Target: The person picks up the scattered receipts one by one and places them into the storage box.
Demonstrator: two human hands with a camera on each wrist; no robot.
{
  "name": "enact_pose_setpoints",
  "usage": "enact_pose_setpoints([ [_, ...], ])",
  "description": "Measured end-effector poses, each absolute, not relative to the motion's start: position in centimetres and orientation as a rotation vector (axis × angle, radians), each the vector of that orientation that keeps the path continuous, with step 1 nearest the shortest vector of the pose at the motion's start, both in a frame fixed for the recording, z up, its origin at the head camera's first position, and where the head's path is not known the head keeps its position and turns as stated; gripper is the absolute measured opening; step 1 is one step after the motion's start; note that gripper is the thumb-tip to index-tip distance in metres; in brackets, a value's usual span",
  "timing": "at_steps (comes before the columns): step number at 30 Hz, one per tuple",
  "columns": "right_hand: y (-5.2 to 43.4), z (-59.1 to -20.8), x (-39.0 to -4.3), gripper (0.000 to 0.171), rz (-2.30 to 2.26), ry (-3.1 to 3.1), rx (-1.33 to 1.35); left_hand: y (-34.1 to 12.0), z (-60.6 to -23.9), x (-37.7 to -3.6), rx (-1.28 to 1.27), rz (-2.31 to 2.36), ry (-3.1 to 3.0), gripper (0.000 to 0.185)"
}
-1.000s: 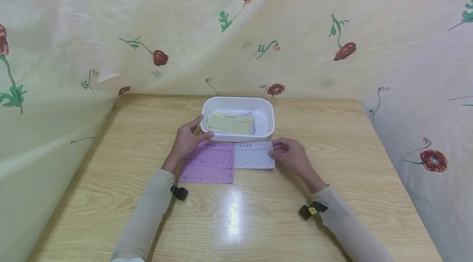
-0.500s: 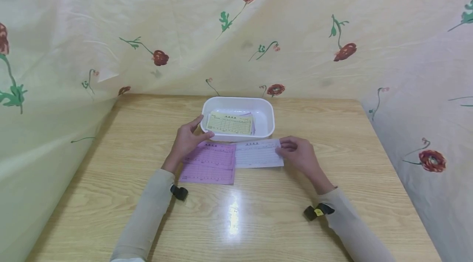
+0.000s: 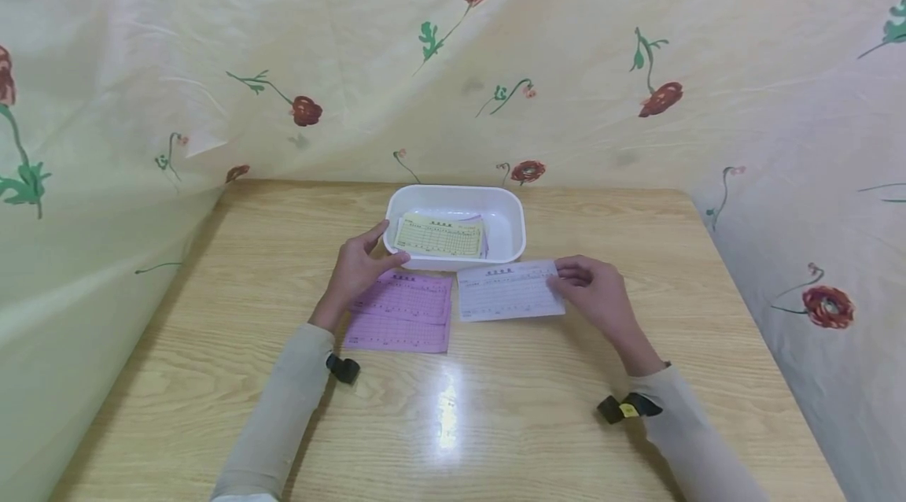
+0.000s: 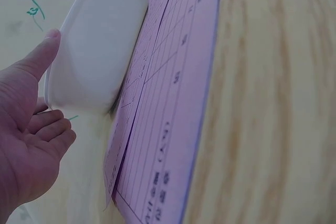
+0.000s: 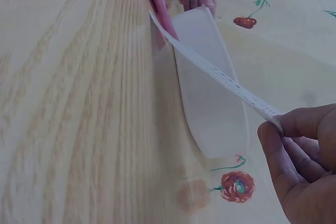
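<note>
A white printed form sheet (image 3: 510,291) is pinched at its right edge by my right hand (image 3: 594,293). In the right wrist view the sheet (image 5: 220,80) shows nearly edge-on, gripped between thumb and finger, slanting up off the table. My left hand (image 3: 361,270) holds the near left corner of a white plastic tub (image 3: 506,238), thumb along the front rim and index finger at the left side. Inside the tub lies a yellow form sheet (image 3: 439,237) on top of other papers. Pink form sheets (image 3: 399,333) overlap in front of the tub, below my left hand.
The wood-grain table (image 3: 495,423) has a flower-printed cloth (image 3: 354,53) hanging behind it and at both sides. Each wrist wears a black strap with a small camera, the right one (image 3: 628,407) marked with yellow.
My right hand has drawn the white form sheet rightward and up, from beside the pink sheets to apart from them. My left hand and the tub have stayed in place.
</note>
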State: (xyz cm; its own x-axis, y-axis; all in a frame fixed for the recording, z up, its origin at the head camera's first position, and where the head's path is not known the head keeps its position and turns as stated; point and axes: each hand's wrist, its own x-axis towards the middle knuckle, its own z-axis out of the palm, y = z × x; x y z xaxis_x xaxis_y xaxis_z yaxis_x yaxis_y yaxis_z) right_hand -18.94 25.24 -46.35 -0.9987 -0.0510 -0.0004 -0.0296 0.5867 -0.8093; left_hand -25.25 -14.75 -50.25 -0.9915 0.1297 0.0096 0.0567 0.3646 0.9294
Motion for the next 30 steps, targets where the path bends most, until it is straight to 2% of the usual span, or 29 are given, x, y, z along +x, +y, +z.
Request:
enact_pose_setpoints([
  [10,25.8,-45.2,-18.3,0.030,-1.455,2.766,-0.089,-14.8,-50.1,-25.2,0.143,1.708,2.539,0.094],
  [30,25.3,-42.2,-19.8,0.030,-1.660,2.750,-0.113,-14.7,-50.0,-25.1,0.136,1.716,2.526,0.094],
])
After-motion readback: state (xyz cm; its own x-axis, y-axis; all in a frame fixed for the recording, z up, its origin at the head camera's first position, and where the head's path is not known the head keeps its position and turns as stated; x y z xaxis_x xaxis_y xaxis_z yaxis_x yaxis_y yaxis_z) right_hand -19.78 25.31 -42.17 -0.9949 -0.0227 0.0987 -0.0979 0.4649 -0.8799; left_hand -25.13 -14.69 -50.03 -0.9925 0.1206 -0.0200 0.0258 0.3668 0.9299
